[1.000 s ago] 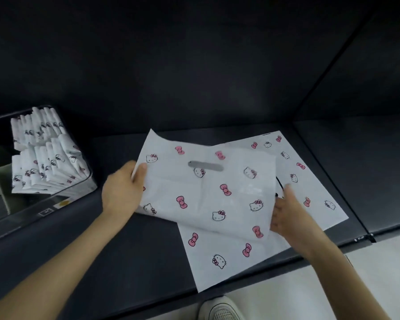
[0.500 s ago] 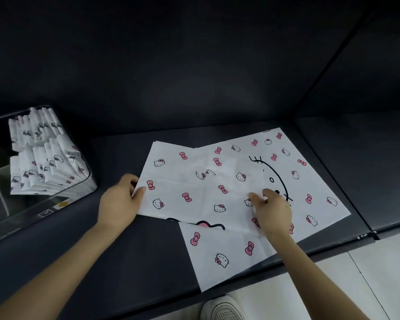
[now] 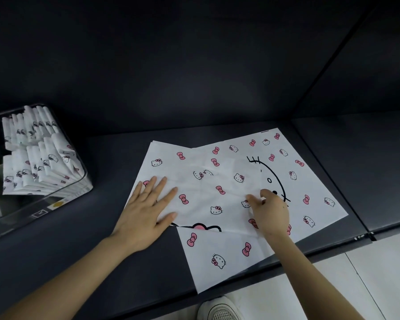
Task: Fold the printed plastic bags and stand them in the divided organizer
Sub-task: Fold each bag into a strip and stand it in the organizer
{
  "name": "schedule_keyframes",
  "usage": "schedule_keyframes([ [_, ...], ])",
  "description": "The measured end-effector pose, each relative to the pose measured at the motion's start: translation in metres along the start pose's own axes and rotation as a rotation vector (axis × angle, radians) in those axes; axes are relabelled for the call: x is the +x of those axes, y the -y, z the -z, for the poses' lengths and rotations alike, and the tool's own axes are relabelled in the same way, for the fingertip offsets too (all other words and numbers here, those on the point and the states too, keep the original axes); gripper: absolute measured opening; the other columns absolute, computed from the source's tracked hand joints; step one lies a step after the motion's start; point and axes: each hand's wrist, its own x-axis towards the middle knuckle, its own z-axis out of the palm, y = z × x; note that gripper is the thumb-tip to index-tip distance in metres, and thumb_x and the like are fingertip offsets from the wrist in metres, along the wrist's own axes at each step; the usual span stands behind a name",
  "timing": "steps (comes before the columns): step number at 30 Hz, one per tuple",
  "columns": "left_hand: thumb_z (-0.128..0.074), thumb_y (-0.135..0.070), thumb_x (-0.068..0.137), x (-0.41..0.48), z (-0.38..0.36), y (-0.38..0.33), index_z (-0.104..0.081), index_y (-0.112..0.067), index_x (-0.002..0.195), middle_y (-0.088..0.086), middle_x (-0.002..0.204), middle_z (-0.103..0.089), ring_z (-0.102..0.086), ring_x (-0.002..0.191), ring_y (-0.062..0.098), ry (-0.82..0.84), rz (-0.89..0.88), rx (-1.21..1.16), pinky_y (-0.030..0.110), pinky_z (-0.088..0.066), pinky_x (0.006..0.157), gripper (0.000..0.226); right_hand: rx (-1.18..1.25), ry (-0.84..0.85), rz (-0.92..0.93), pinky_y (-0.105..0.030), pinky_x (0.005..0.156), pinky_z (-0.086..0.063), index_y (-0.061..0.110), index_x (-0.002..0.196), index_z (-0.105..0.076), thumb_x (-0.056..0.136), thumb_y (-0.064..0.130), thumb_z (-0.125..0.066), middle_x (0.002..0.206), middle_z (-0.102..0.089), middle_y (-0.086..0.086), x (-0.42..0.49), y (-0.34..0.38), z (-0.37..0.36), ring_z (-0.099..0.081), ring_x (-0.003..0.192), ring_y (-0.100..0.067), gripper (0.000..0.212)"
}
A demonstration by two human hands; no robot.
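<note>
Two white plastic bags printed with cat faces and pink bows lie overlapped on the dark counter. The top bag (image 3: 201, 188) lies flat across the lower bag (image 3: 217, 250). My left hand (image 3: 148, 211) presses flat on the top bag's left part, fingers spread and straight. At that bag's right edge my right hand (image 3: 271, 211) has curled fingers, thumb and fingertips pinching the plastic. At the far left stands the clear divided organizer (image 3: 62, 195), holding several folded bags (image 3: 32, 162) upright in rows.
The dark counter (image 3: 102, 239) runs to a front edge just below the lower bag's corner, which overhangs it. A dark back wall rises behind. A seam splits off another counter section (image 3: 367, 169) on the right. My white shoe (image 3: 219, 310) shows on the pale floor.
The top bag, held up by both hands a second ago, has been laid down flat on the lower bag. My left hand let go of its left edge and now presses flat on it.
</note>
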Motion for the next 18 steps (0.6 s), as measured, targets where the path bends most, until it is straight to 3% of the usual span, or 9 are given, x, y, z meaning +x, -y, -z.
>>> schedule_keyframes([
  [1, -0.014, -0.061, 0.099, 0.0, 0.0, 0.0, -0.031, -0.027, 0.149, 0.006, 0.157, -0.023, -0.01, 0.146, 0.021, 0.016, 0.008, 0.014, 0.042, -0.007, 0.115, 0.063, -0.056, -0.006, -0.005, -0.026, 0.049, -0.027, 0.008, 0.09, -0.055, 0.093, 0.024, -0.057, 0.064, -0.053, -0.006, -0.004, 0.004, 0.003, -0.043, 0.055, -0.022, 0.016],
  [3, -0.014, -0.067, 0.096, 0.001, 0.002, -0.002, -0.03, -0.029, 0.149, 0.005, 0.158, -0.02, -0.007, 0.146, 0.021, 0.041, 0.031, 0.032, 0.044, -0.007, 0.115, 0.068, -0.311, -0.202, 0.121, -0.029, 0.058, -0.035, 0.007, 0.117, -0.057, 0.087, 0.02, -0.064, 0.086, -0.064, -0.014, -0.011, 0.01, 0.006, -0.057, 0.068, -0.03, 0.033],
  [5, -0.014, -0.073, 0.093, 0.001, 0.001, -0.004, -0.028, -0.031, 0.15, 0.003, 0.158, -0.016, -0.004, 0.147, 0.02, 0.058, 0.045, 0.037, 0.045, -0.004, 0.115, 0.072, -0.458, -0.422, 0.375, -0.038, 0.064, -0.041, 0.008, 0.119, -0.061, 0.079, 0.024, -0.069, 0.096, -0.066, -0.019, -0.026, 0.021, -0.001, -0.061, 0.076, -0.035, 0.044],
  [6, -0.014, -0.075, 0.091, 0.001, 0.001, -0.004, -0.026, -0.033, 0.15, 0.002, 0.159, -0.014, -0.003, 0.148, 0.02, 0.061, 0.052, 0.036, 0.045, -0.002, 0.115, 0.074, -0.445, -0.43, 0.493, -0.043, 0.073, -0.042, 0.011, 0.121, -0.062, 0.081, 0.032, -0.062, 0.103, -0.066, -0.019, -0.038, 0.03, -0.01, -0.063, 0.085, -0.037, 0.045],
  [9, -0.013, -0.08, 0.087, 0.002, 0.002, -0.006, -0.026, -0.035, 0.149, 0.001, 0.159, -0.012, -0.003, 0.148, 0.02, 0.072, 0.078, 0.013, 0.044, 0.002, 0.116, 0.078, -0.423, -0.143, 0.727, -0.055, 0.1, -0.026, 0.023, 0.132, -0.057, 0.092, 0.045, -0.034, 0.132, -0.057, -0.018, -0.074, 0.049, -0.054, -0.054, 0.12, -0.038, 0.05],
  [12, -0.007, -0.083, 0.084, 0.002, 0.004, -0.007, -0.022, -0.035, 0.15, 0.0, 0.159, -0.008, 0.0, 0.148, 0.019, 0.087, 0.079, 0.012, 0.044, 0.004, 0.117, 0.083, -0.481, 0.076, 0.7, -0.056, 0.105, -0.018, 0.03, 0.137, -0.05, 0.102, 0.039, -0.013, 0.145, -0.046, -0.012, -0.082, 0.035, -0.076, -0.044, 0.133, -0.032, 0.052],
  [15, -0.003, -0.083, 0.083, 0.003, 0.005, -0.007, -0.018, -0.035, 0.15, -0.001, 0.159, -0.004, 0.003, 0.148, 0.018, 0.082, 0.075, 0.015, 0.043, 0.007, 0.116, 0.084, -0.499, 0.049, 0.671, -0.054, 0.108, -0.015, 0.03, 0.142, -0.04, 0.1, 0.037, -0.022, 0.149, -0.041, -0.01, -0.071, 0.0, -0.061, -0.035, 0.138, -0.028, 0.047],
  [18, 0.0, -0.083, 0.081, 0.003, 0.006, -0.007, -0.012, -0.038, 0.15, -0.003, 0.159, 0.002, 0.01, 0.147, 0.017, 0.092, 0.083, 0.001, 0.042, 0.011, 0.116, 0.083, -0.529, -0.013, 0.605, -0.053, 0.109, -0.011, 0.03, 0.146, -0.031, 0.102, 0.04, -0.012, 0.149, -0.04, -0.009, -0.062, -0.033, -0.039, -0.025, 0.14, -0.025, 0.049],
])
